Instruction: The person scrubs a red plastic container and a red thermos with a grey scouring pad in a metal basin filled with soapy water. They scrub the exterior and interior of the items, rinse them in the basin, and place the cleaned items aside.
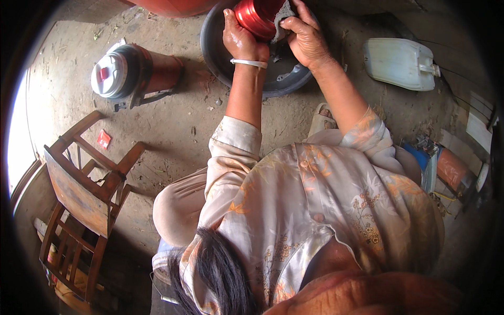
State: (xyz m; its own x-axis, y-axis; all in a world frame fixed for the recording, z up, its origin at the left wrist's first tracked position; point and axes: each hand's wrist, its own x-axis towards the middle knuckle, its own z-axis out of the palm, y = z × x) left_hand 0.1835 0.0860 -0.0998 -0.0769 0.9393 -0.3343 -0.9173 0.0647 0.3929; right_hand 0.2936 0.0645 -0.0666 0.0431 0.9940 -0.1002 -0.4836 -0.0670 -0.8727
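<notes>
A shiny red metal container [256, 17], cut off by the top edge, is held over a wide dark basin [212, 51]. My left hand [244, 39], wet and with a white band at the wrist, grips its left side. In my right hand [309, 37] is a grey cloth [282, 19], pressed against the container's right rim. Some water and a little foam show at the bottom of the basin. What the container looks like inside is hidden.
A red vacuum flask with a white lid [108, 75] stands left of the basin. A wooden chair [82, 189] is at the lower left, near a red wrapper [104, 139]. A translucent plastic jerrycan [399, 63] lies at the right. Part of a red vessel [173, 6] shows at the top.
</notes>
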